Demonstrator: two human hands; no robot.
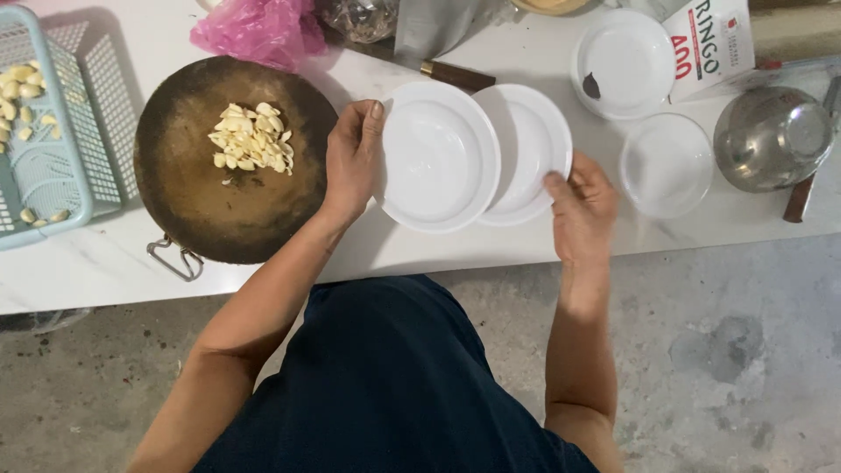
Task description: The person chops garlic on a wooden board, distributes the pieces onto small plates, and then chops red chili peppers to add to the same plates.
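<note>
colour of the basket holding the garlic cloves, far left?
Light blue plastic basket with a lattice of small openings; whole peeled cloves lie in it. Seen in the head view.

Bare counter strip [491,250] (near edge) before crowded plates [438,158].

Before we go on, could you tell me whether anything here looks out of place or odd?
Only small things: the left plate overlaps the right plate, and a dark scrap lies in the small dish behind. Nothing looks spilled or broken.
</note>
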